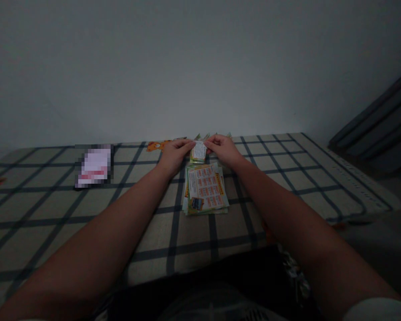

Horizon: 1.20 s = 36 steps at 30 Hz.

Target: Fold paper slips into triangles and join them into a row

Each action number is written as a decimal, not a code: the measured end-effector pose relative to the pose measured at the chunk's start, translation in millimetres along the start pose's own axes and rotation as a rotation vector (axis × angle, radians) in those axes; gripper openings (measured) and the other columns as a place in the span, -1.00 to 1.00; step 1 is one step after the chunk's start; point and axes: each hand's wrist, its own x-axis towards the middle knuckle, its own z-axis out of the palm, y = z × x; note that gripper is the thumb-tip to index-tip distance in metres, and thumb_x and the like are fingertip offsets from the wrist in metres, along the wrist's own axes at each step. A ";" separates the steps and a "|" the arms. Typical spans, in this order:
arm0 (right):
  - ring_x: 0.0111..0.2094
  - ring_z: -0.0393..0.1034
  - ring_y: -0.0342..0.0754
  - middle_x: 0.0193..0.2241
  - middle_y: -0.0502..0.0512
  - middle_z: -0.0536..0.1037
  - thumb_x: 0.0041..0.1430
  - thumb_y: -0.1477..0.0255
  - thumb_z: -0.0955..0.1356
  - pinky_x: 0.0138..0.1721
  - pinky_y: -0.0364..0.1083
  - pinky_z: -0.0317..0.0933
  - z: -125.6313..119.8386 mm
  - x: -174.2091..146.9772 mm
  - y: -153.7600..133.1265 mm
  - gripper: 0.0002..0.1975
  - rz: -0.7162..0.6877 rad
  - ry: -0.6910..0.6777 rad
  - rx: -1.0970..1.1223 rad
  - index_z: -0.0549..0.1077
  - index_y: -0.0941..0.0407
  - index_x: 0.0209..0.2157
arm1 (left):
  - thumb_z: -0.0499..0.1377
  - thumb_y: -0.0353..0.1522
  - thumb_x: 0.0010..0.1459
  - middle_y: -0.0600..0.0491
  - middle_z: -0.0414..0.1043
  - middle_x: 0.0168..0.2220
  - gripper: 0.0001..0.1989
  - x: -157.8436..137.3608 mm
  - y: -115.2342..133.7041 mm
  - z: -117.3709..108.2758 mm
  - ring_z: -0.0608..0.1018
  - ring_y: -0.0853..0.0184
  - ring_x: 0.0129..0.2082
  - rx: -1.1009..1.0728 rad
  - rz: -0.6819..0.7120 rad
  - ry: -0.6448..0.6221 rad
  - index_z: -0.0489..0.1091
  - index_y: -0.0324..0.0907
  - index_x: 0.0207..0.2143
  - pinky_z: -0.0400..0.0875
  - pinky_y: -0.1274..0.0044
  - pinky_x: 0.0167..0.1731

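Checked tabletop [153,240] underlies the work. Pile of printed sheets [207,185] lies centrally, probably for easy reach. Left hand [176,154] and right hand [224,149] pinch opposite upper corners of a small printed paper [198,152] just beyond the pile, presumably to keep it square.

A head-worn camera looked forward and down, bare forearms [120,223] close below it, left hand [174,154] and right hand [224,149] farther off, over dark-checked pale cloth [53,203] towards a plain grey wall [200,67].
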 end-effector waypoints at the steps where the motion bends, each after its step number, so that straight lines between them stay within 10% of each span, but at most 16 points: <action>1: -0.39 0.42 -0.13 -0.48 -0.01 0.52 0.23 0.40 0.41 -0.25 -0.10 0.34 0.1 -0.1 0.2 -0.86 -0.010 0.002 -0.001 0.46 0.10 -0.42 | 0.44 -0.15 -0.08 -0.02 0.62 -0.32 -0.68 0.2 -0.3 -0.1 0.59 0.31 -0.37 0.009 0.000 0.008 0.62 -0.19 -0.34 0.50 0.44 -0.25; 36: -0.43 0.37 -0.14 -0.51 -0.01 0.49 0.26 0.41 0.37 -0.28 -0.12 0.28 0.0 -2.0 -3.7 -0.77 -0.012 -0.037 -0.019 0.45 0.13 -0.49 | 0.41 -0.08 -0.06 0.00 0.59 -0.39 -0.63 -1.5 3.1 1.3 0.53 0.34 -0.42 0.077 0.020 0.002 0.61 -0.22 -0.37 0.43 0.49 -0.33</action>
